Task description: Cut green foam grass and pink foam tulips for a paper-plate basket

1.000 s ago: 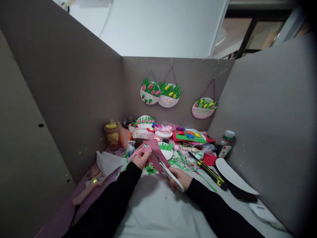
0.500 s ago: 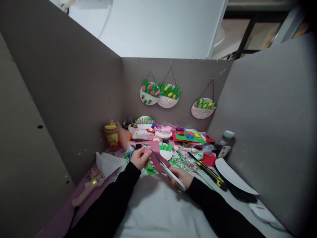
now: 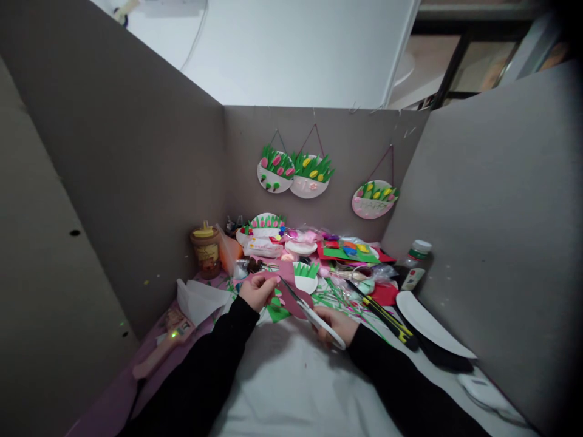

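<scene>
My left hand (image 3: 258,292) is closed, pinching a sheet of dusty-pink paper (image 3: 291,301) near its left edge. In my right hand (image 3: 336,328) is a pair of scissors (image 3: 319,321) with white handles. Their dark blades point up and left against the paper, close to my left fingertips. Just behind the paper lies a white paper plate (image 3: 306,283) with green paper grass on it. Green paper scraps (image 3: 277,313) lie below the paper. How far the blades are apart is too small to tell.
A utility knife (image 3: 387,318) and a white plate piece (image 3: 430,321) lie to the right, near a capped bottle (image 3: 414,267). A pink glue gun (image 3: 161,349) and a brown cup (image 3: 206,252) stand left. Decorated plates (image 3: 310,182) hang on the grey back panel.
My right hand and the scissors have shifted slightly right and down. The pink paper has changed its outline, and its upper part no longer stands up as before. My left hand is nearly still.
</scene>
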Tool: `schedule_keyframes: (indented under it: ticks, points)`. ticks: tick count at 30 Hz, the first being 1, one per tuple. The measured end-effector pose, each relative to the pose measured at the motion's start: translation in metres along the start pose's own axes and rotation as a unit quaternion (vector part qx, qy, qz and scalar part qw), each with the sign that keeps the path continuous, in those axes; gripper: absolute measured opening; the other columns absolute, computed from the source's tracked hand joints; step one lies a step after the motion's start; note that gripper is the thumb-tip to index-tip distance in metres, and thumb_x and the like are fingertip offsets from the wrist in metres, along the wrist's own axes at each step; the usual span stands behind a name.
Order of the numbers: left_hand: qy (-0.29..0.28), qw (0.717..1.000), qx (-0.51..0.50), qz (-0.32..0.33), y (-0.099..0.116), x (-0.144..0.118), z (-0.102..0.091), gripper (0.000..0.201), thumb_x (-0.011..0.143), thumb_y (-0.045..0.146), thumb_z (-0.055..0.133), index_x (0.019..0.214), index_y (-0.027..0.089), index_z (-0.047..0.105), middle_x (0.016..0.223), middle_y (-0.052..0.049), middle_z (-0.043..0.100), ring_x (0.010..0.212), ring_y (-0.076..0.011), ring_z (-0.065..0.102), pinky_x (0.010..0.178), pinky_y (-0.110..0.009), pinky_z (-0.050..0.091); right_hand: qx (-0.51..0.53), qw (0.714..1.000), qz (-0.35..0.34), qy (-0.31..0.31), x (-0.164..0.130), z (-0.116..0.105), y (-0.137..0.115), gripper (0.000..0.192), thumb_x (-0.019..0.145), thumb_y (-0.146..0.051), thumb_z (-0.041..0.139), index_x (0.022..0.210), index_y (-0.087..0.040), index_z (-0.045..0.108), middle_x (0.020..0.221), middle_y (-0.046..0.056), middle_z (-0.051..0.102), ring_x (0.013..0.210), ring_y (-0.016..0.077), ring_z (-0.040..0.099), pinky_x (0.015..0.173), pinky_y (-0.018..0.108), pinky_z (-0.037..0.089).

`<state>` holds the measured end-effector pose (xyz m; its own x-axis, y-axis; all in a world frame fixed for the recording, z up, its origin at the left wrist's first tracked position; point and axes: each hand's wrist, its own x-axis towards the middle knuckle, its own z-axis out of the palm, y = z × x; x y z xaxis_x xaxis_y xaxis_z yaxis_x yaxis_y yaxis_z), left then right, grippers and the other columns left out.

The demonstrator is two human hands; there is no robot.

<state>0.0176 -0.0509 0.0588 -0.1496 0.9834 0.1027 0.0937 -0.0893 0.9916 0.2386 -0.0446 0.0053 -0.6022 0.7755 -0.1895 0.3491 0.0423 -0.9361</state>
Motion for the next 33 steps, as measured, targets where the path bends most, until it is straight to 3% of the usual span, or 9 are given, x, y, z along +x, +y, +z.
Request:
schedule_keyframes:
  ticks: [14,24,30,33]
  points:
    - [-0.047,0.998,-0.013,0.04,0.002,0.001,-0.003,0.028,0.067,0.03,0.048,0.043,0.016,0.05,0.028,0.004,0.045,0.023,-0.0069,0.035,0.027,-0.019,0.024,-0.026,0.999,-0.035,-0.02,0.0,-0.004,0.002,0.019,0.049,-0.013,0.047,0.066,-0.018,0.042,0.052,-0.009,0.047,0.041,0.0072,0.043,0.038,0.018,0.035]
    - [-0.062,0.998,-0.005,0.026,0.0,0.003,-0.003,0.029,0.067,0.03,0.049,0.041,0.017,0.048,0.026,0.004,0.044,0.023,-0.0075,0.036,0.026,-0.018,0.023,-0.026,0.999,-0.027,-0.022,-0.005,-0.006,-0.005,0.018,0.049,-0.014,0.048,0.065,-0.019,0.042,0.052,-0.007,0.047,0.042,0.0076,0.043,0.039,0.019,0.036]
    - [-0.029,0.999,-0.024,0.02,-0.003,0.003,-0.002,0.032,0.068,0.033,0.054,0.042,0.015,0.05,0.03,0.003,0.046,0.025,-0.0058,0.036,0.028,-0.017,0.024,-0.019,0.999,-0.036,-0.025,-0.003,-0.007,-0.002,0.019,0.047,-0.014,0.047,0.066,-0.018,0.044,0.053,-0.007,0.048,0.044,0.0083,0.044,0.039,0.019,0.036]
    - [-0.009,0.995,-0.089,0.038,-0.005,0.005,-0.001,0.024,0.064,0.035,0.061,0.054,0.015,0.054,0.036,0.006,0.047,0.028,-0.0042,0.036,0.029,-0.016,0.025,-0.007,0.999,-0.048,-0.025,0.0,-0.003,0.0,0.019,0.047,-0.014,0.047,0.066,-0.018,0.044,0.052,-0.007,0.048,0.044,0.0085,0.045,0.038,0.019,0.036]
